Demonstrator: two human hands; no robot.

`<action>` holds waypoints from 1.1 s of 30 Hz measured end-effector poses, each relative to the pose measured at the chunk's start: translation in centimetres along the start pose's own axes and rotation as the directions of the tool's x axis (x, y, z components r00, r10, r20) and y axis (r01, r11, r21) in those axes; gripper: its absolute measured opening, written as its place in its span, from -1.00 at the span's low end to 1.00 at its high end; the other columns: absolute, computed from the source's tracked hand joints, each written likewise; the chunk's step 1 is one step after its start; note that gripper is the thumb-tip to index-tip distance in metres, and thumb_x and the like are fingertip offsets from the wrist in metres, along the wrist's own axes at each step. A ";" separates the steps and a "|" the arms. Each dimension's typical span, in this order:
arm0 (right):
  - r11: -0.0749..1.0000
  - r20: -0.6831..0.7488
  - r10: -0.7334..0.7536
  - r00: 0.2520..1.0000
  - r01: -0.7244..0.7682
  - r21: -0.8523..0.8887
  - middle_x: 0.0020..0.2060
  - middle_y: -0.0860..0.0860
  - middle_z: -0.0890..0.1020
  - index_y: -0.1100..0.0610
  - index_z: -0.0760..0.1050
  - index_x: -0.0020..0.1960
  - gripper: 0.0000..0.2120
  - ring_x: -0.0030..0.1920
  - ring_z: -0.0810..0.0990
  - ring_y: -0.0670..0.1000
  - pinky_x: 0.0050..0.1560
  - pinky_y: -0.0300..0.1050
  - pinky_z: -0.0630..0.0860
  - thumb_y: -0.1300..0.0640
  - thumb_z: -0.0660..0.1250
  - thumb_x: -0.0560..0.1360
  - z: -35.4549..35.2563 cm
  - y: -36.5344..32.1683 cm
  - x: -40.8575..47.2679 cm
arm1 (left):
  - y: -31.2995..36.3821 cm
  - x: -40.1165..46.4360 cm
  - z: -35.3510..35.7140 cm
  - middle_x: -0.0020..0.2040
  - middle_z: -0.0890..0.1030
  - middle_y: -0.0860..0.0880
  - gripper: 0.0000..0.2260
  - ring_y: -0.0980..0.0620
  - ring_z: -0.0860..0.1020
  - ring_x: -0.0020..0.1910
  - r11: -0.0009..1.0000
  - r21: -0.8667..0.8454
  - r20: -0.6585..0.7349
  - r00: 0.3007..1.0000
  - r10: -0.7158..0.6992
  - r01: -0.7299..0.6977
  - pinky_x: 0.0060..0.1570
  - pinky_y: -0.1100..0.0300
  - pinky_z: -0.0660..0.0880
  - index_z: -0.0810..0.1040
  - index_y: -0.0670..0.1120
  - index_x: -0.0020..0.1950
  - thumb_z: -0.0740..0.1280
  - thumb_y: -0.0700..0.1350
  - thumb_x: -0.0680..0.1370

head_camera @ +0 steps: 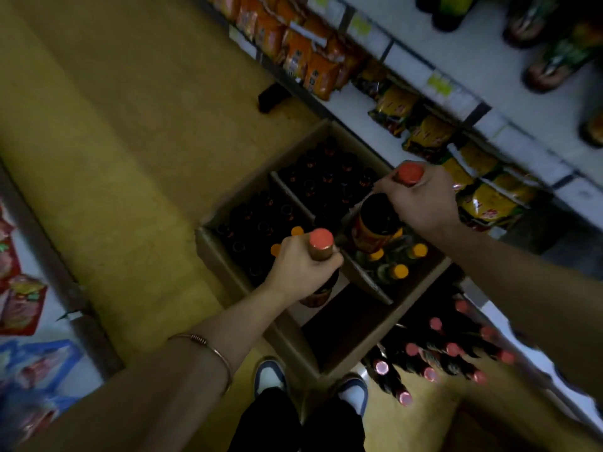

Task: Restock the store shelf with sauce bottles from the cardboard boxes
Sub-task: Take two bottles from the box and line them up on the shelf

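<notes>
Over the cardboard boxes (293, 347) on the yellow floor (137, 158), both hands are busy. Left hand (301, 267) curls round the neck of a dark sauce bottle (321, 249) with a red cap, held upright above the near box, its lower body hidden behind the hand and wrist. A thin bangle (208, 349) sits on the left forearm. Right hand (421, 199) grips the neck of a second red-capped bottle (375, 223), tilted, its yellow-and-red label facing the camera, over the divider between the boxes.

Far box (326, 177) is packed with dark bottles, caps barely readable in the gloom. Several orange-capped bottles (399, 271) stand in the compartment under the right hand.

Low at right, a row of red-capped bottles (453, 349) already lies on the bottom shelf (535, 363) just beside the near box. Higher shelves carry orange and yellow snack packets (427, 132). Two white-and-blue shoes (354, 393) show at the frame's lower edge, touching the box. Picture is motion-blurred.
</notes>
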State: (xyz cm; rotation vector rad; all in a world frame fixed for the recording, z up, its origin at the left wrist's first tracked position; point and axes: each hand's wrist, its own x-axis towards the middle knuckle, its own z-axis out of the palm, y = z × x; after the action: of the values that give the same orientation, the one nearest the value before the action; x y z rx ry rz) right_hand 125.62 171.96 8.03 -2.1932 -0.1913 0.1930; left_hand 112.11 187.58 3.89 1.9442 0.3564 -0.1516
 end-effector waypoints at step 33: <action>0.994 -0.639 -0.070 0.766 0.106 0.018 -0.48 0.09 0.65 0.27 0.57 -0.46 -0.78 -0.44 0.61 0.01 -0.32 -0.15 0.55 0.34 0.38 0.36 -45.5 -37.6 -29.8 | 59.2 -21.9 -6.0 -0.44 0.57 -0.21 -0.86 -0.16 0.58 -0.39 0.701 -0.492 0.495 0.496 0.713 -0.516 -0.21 0.05 0.56 0.54 -0.21 -0.46 0.36 -0.25 0.31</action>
State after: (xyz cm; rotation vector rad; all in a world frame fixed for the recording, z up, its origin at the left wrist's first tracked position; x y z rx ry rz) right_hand 103.51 152.03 67.06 -2.0629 0.0980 -0.6025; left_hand 109.75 168.17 64.21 1.4828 -0.7914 -0.2789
